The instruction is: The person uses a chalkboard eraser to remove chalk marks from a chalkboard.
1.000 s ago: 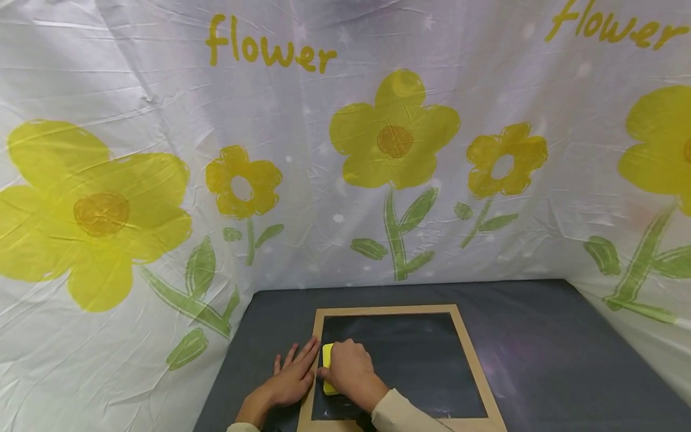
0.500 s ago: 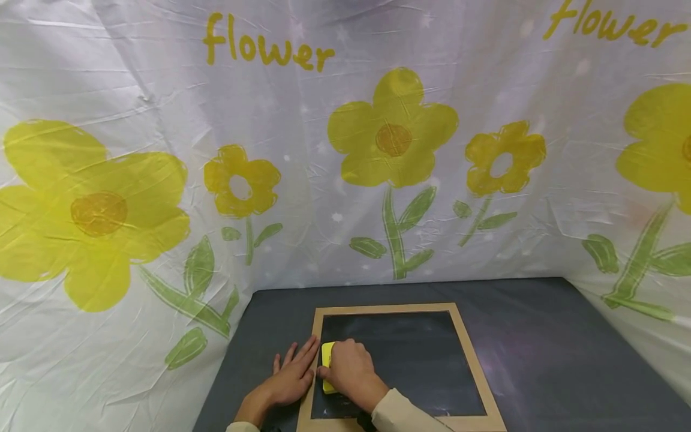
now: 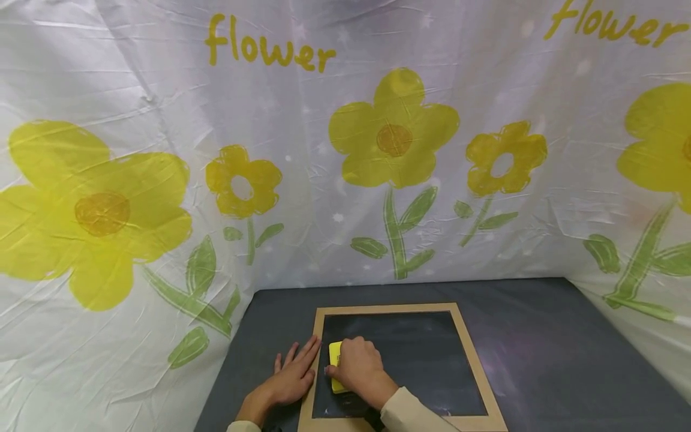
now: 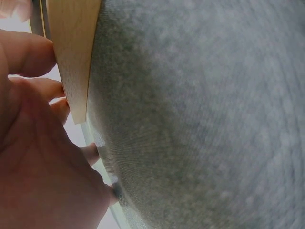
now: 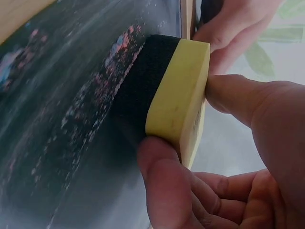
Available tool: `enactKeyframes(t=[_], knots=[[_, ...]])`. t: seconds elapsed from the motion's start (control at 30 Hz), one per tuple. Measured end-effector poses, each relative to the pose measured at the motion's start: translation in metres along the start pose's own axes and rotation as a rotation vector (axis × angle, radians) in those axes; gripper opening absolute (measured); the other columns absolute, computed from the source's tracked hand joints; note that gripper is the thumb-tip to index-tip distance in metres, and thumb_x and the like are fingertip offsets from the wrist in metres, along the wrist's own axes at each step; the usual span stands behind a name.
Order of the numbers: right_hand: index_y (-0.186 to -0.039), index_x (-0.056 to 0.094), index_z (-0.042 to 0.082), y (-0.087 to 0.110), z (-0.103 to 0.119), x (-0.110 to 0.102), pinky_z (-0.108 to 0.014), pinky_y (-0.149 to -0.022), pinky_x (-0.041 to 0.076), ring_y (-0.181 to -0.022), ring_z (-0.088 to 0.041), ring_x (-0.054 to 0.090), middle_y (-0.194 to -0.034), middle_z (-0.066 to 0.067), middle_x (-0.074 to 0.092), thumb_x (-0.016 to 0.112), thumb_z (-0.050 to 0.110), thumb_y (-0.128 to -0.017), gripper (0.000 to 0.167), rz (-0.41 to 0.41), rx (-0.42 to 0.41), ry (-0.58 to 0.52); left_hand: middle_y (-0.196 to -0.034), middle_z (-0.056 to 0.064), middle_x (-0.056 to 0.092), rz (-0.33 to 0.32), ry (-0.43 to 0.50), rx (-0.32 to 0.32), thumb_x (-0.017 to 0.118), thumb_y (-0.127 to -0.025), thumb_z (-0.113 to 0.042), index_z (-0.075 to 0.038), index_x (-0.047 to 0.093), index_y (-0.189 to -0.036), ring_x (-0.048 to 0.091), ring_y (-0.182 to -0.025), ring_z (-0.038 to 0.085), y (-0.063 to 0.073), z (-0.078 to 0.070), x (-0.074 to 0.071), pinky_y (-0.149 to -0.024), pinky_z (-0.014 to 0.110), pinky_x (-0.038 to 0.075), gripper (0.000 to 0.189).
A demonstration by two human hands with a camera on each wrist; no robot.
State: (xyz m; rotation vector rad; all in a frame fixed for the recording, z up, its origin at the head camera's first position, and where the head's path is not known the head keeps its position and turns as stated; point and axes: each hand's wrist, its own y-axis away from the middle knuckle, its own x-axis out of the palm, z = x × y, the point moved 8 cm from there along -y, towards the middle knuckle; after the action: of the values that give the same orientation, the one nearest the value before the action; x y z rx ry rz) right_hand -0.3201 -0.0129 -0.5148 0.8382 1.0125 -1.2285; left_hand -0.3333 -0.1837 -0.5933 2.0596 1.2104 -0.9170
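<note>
A wood-framed chalkboard (image 3: 415, 360) lies flat on the dark table. My right hand (image 3: 360, 371) grips a chalkboard eraser (image 3: 335, 354), yellow on top with a black felt underside, near the board's left side. In the right wrist view the thumb and fingers pinch the eraser (image 5: 176, 90), its felt on the board beside pink, blue and white chalk specks (image 5: 112, 71). My left hand (image 3: 288, 381) lies along the board's left edge with spread, fairly straight fingers. Its thumb and some fingertips touch the wooden frame (image 4: 74, 57) in the left wrist view.
A dark cloth (image 3: 545, 354) covers the table around the board. Behind and at both sides hangs a white curtain (image 3: 302, 150) printed with yellow flowers and lettering. Chalk residue (image 3: 326, 412) marks the board's lower left corner.
My right hand has slid slightly to the right with the eraser, away from the frame's left side. The left hand and the board have stayed in place.
</note>
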Motion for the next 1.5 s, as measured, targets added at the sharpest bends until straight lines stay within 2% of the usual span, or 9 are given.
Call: enactKeyframes(t=[0.2,0.4,0.6,0.7,0.9,1.07,1.23,1.5], knots=[[-0.103,0.078,0.002,0.004,-0.011,-0.006,-0.041,-0.062,0.06,-0.068,-0.023,0.064,-0.079,-0.007,0.062,0.091,0.058,-0.084,0.06,0.002,0.019,0.009,-0.186,0.0,0.014,0.009,0.039,0.062,0.042,-0.117,-0.037,-0.025,0.024,-0.177,0.004,-0.163,0.063,0.005,-0.008,-0.003,-0.113,0.092,-0.01,0.064],[-0.103,0.077,0.003,0.007,-0.021,-0.011,-0.041,-0.062,0.059,-0.068,-0.022,0.064,-0.077,-0.006,0.061,0.092,0.058,-0.083,0.06,0.02,0.037,-0.001,-0.186,-0.002,0.016,-0.01,0.026,0.042,0.045,-0.115,-0.032,-0.027,0.026,-0.177,0.006,-0.164,0.06,0.001,0.0,0.0,-0.115,0.09,-0.008,0.065],[-0.106,0.077,0.002,0.009,-0.032,-0.015,-0.044,-0.064,0.059,-0.072,-0.024,0.064,-0.083,-0.008,0.062,0.092,0.057,-0.082,0.062,0.033,0.071,0.001,-0.186,-0.001,0.015,-0.017,0.015,0.039,0.043,-0.114,-0.03,-0.029,0.024,-0.177,0.006,-0.166,0.058,-0.003,0.005,0.003,-0.116,0.089,-0.007,0.066],[-0.109,0.077,0.002,0.009,-0.04,-0.015,-0.044,-0.065,0.06,-0.073,-0.025,0.065,-0.084,-0.009,0.064,0.092,0.059,-0.082,0.064,0.043,0.097,0.006,-0.186,0.0,0.017,-0.015,0.02,0.039,0.044,-0.114,-0.029,-0.027,0.025,-0.177,0.006,-0.166,0.057,0.0,0.002,0.001,-0.116,0.089,-0.007,0.066],[-0.111,0.077,0.003,0.014,-0.055,-0.02,-0.044,-0.064,0.058,-0.075,-0.025,0.065,-0.087,-0.009,0.065,0.092,0.059,-0.082,0.065,0.053,0.135,0.003,-0.186,0.002,0.016,-0.003,0.058,0.087,0.043,-0.116,-0.032,-0.023,0.025,-0.177,0.004,-0.163,0.062,0.008,-0.011,-0.004,-0.111,0.092,-0.011,0.065],[-0.108,0.075,0.004,0.019,-0.068,-0.026,-0.043,-0.062,0.056,-0.072,-0.025,0.062,-0.085,-0.008,0.062,0.092,0.058,-0.082,0.063,0.052,0.156,-0.007,-0.186,-0.003,0.013,-0.005,0.062,0.108,0.041,-0.117,-0.036,-0.026,0.024,-0.177,0.002,-0.163,0.062,0.006,-0.005,-0.002,-0.109,0.093,-0.012,0.064],[-0.109,0.074,0.003,0.024,-0.081,-0.033,-0.044,-0.063,0.055,-0.075,-0.026,0.061,-0.086,-0.009,0.061,0.093,0.058,-0.081,0.064,0.048,0.173,-0.008,-0.187,-0.004,0.011,0.002,0.049,0.089,0.041,-0.117,-0.036,-0.029,0.021,-0.178,0.001,-0.164,0.06,0.004,-0.002,0.001,-0.112,0.091,-0.012,0.065],[-0.111,0.074,0.003,0.029,-0.103,-0.041,-0.044,-0.063,0.054,-0.075,-0.026,0.06,-0.087,-0.009,0.062,0.094,0.059,-0.079,0.068,0.042,0.202,-0.004,-0.187,0.002,0.012,-0.007,0.055,0.091,0.041,-0.117,-0.034,-0.023,0.021,-0.178,0.001,-0.162,0.064,0.003,-0.004,-0.001,-0.11,0.092,-0.013,0.065]])
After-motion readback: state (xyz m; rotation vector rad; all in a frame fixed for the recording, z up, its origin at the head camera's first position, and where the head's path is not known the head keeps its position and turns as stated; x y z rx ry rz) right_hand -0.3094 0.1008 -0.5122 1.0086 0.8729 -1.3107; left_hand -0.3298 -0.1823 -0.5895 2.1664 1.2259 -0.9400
